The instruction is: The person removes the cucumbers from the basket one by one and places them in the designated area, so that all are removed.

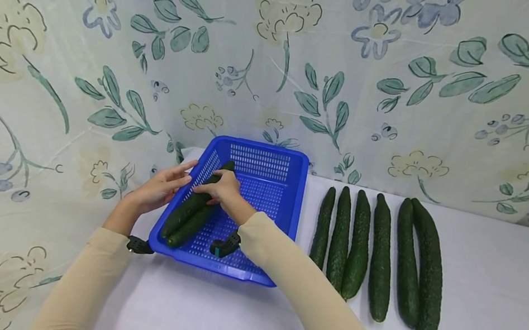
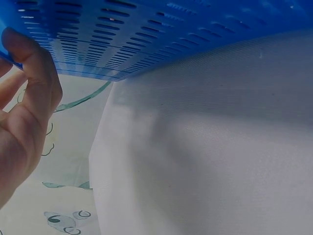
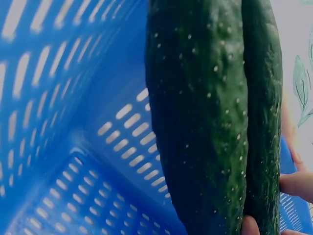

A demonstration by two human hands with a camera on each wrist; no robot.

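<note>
In the head view a blue basket (image 1: pixel 290 219) sits on the white table, with two dark green cucumbers lying lengthwise along its left side. My right hand (image 1: pixel 228 189) reaches inside and grips the left cucumber (image 1: pixel 182 214). Beside it lies the other cucumber (image 1: pixel 191 229), touching it. The right wrist view shows fingertips on both sides of the gripped, farther cucumber (image 3: pixel 264 122); the nearer cucumber (image 3: pixel 198 107) fills the middle. My left hand (image 1: pixel 160 187) touches the basket's left rim from outside, fingers fairly straight. In the left wrist view its fingers (image 2: pixel 36 73) meet the rim.
Several cucumbers (image 1: pixel 380 260) lie in a row on the white tablecloth (image 1: pixel 493 310), right of the basket. My right forearm passes over the basket's front right part. A floral cloth (image 1: pixel 278 65) hangs behind the table and down the left side.
</note>
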